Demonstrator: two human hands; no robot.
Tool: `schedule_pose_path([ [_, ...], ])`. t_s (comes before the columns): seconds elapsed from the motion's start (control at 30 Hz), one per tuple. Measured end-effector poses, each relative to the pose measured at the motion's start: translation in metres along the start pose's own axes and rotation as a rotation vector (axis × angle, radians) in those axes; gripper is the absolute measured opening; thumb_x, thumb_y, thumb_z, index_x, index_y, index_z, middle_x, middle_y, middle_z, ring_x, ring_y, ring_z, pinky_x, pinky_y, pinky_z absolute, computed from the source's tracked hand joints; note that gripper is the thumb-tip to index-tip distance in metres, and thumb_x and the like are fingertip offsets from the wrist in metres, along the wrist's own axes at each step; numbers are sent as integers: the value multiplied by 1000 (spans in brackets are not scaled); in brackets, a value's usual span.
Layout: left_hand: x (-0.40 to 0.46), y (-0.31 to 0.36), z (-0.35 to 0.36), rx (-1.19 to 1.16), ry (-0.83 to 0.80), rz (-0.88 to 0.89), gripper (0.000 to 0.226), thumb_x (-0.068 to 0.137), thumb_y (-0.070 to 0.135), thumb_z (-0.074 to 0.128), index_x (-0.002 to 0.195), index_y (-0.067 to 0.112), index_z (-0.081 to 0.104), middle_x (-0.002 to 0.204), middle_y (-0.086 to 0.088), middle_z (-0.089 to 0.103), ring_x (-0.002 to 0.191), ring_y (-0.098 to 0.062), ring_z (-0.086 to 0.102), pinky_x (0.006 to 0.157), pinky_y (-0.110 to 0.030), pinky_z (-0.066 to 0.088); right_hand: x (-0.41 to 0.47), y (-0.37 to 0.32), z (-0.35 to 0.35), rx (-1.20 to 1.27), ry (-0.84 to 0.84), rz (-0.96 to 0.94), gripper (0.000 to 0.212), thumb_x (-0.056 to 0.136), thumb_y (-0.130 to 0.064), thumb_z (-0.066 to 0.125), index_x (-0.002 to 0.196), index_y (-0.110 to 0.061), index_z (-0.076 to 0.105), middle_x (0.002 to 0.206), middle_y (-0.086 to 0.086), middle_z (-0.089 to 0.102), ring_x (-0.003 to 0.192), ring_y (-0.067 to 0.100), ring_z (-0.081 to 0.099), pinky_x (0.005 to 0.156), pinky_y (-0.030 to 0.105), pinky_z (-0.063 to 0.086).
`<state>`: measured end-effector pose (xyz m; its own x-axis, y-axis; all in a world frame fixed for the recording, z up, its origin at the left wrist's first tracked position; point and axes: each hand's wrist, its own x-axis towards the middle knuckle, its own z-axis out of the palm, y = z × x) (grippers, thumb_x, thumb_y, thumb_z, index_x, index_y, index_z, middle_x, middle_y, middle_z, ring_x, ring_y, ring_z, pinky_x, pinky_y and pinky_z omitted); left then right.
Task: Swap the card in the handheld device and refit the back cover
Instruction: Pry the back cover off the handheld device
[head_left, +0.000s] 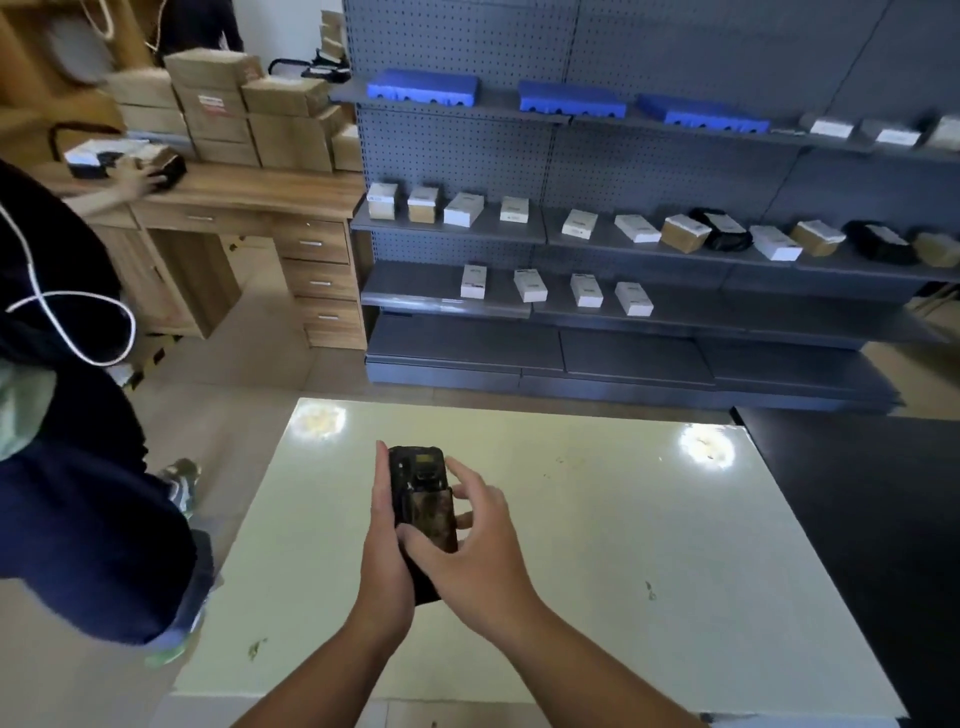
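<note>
A black handheld device (418, 480) is held upright above the white table (649, 519), its back facing me. My left hand (382, 551) grips it along its left side and bottom. My right hand (467, 545) lies over the lower right of the device, thumb pressed on the brownish back panel (434, 519), fingers spread beside the right edge. The upper part of the back shows dark inner parts. No card can be made out.
Another person in dark clothes (67, 441) stands close at the left, reaching to a wooden desk (249, 192) stacked with cardboard boxes. Grey pegboard shelves (597, 234) with small boxes stand beyond the table. A black surface (857, 493) adjoins the table's right.
</note>
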<state>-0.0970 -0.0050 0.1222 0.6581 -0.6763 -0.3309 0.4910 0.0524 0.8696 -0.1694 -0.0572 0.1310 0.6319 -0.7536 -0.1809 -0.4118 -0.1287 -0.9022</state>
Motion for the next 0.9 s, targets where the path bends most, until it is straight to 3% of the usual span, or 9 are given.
schedule_pose_path([
  [0.2, 2, -15, -3, -68, -30, 17, 59, 105, 50, 19, 81, 73, 68, 85, 26, 79, 82, 3, 74, 60, -14, 57, 3, 11, 9, -58, 56, -13, 37, 84, -35, 80, 109, -41, 53, 113, -17, 41, 114, 11, 52, 96, 25, 53],
  [0.27, 1, -17, -6, -61, -38, -11, 61, 106, 48, 20, 77, 70, 69, 79, 27, 78, 76, 4, 74, 57, -12, 55, 4, 14, 9, -85, 52, -28, 40, 84, -37, 79, 111, -40, 51, 117, -16, 44, 114, 9, 53, 94, 25, 53],
  [0.37, 3, -20, -10, -37, -41, 11, 39, 103, 48, 24, 108, 69, 57, 92, 26, 78, 81, 4, 74, 61, -11, 55, 6, 15, 8, -123, 71, -72, 46, 85, -39, 79, 120, -40, 49, 117, -15, 51, 103, 5, 59, 83, 16, 52],
  [0.5, 1, -16, -9, -25, -51, -23, 61, 105, 49, 21, 74, 70, 69, 78, 27, 77, 76, 4, 73, 61, -12, 56, 5, 15, 11, -212, 156, -109, 41, 83, -40, 76, 118, -38, 54, 114, -17, 51, 97, 3, 60, 76, 11, 51],
  [0.57, 5, -17, -8, -18, -40, -8, 56, 106, 46, 22, 87, 69, 69, 78, 26, 78, 76, 3, 74, 61, -12, 56, 1, 17, 11, -159, 225, -126, 39, 82, -37, 78, 115, -35, 59, 112, -18, 53, 95, -3, 60, 73, 4, 49],
  [0.63, 14, -22, -14, 21, -9, 34, 34, 103, 55, 31, 124, 62, 57, 106, 17, 79, 93, -7, 75, 69, -16, 58, 0, 18, 9, -67, 281, -128, 39, 79, -33, 83, 112, -33, 63, 109, -19, 56, 95, -6, 60, 74, 1, 47],
  [0.73, 26, -23, -16, 19, -35, 36, 66, 91, 74, 46, 150, 47, 38, 146, -3, 58, 118, -23, 68, 90, -35, 59, 4, 19, 9, -39, 350, -188, 40, 76, -30, 85, 110, -31, 65, 109, -20, 57, 103, -5, 59, 80, 7, 52],
  [0.83, 36, -20, -11, -62, 3, 80, 55, 96, 67, 43, 146, 45, 47, 141, -4, 61, 121, -21, 65, 105, -45, 52, 6, 24, 17, -60, 444, -296, 45, 75, -25, 87, 115, -25, 66, 117, -13, 57, 111, 4, 60, 87, 18, 57],
  [0.9, 45, -23, -11, -164, 52, 44, 55, 90, 73, 47, 130, 39, 65, 120, -7, 71, 107, -23, 69, 101, -47, 54, 7, 28, 21, -37, 511, -361, 48, 73, -18, 89, 116, -18, 68, 122, -5, 58, 115, 13, 62, 89, 28, 59],
])
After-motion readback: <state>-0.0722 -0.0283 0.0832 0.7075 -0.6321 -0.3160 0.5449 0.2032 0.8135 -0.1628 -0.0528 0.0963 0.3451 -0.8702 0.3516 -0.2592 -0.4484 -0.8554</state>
